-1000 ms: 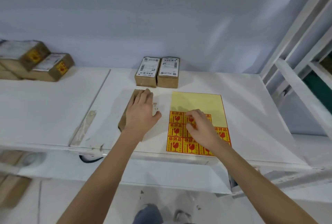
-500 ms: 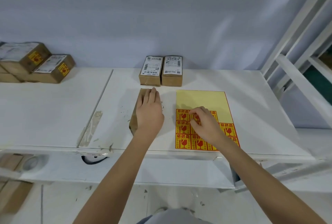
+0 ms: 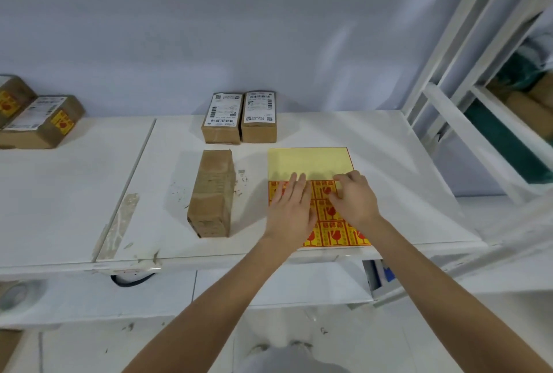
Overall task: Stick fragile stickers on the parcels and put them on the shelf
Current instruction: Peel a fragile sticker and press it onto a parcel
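- Two white tables (image 3: pixel 74 199) abut beneath a pale wall (image 3: pixel 269 28).
- Left hand (image 3: pixel 291 208) presses flat on the sheet (image 3: pixel 308 163).
- Right hand (image 3: pixel 356 199) pinches a sticker (image 3: pixel 324 188).

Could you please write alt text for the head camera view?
A left hand lies flat on a fragile-sticker sheet while the right hand picks at a sticker; a brown parcel lies beside it on the white table.
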`<state>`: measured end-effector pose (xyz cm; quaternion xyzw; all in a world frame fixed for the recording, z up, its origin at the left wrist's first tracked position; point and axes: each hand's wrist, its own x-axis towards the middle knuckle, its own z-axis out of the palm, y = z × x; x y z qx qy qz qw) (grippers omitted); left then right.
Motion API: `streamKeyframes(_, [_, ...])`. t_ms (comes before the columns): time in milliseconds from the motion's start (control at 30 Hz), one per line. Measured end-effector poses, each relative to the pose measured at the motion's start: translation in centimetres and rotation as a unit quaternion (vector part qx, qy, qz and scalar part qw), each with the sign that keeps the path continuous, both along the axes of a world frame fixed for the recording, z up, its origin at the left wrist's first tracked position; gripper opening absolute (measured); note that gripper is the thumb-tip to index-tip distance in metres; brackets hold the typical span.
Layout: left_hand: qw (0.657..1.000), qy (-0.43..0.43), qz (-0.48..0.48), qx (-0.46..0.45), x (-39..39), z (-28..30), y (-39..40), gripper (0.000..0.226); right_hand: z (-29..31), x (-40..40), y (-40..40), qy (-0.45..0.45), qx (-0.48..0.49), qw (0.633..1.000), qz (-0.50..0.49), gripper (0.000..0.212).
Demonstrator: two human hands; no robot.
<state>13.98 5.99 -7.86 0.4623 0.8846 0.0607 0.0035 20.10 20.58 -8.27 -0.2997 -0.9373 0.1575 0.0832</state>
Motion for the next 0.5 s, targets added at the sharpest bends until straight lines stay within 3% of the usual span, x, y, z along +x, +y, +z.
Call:
streamKeyframes(100, [0.999,-0.046,-0.020,-0.020,-0.2,-1.6,1.5,0.065,-0.2,0.3,1.2,-0.018,0.003,1.000,-0.003,0.045])
streamKeyframes(300, [0.999,-0.034,-0.019,0.022,-0.9,-3.1,2.5,0.077,-0.7,0.5,2.7,-0.010,-0.045,0.999,0.029,0.041])
streamKeyframes(500, [0.999,-0.031,0.007,0.036,-0.9,-3.6,2.7,0.083,-1.5,0.6,2.9,0.018,-0.030,0.999,0.042,0.035])
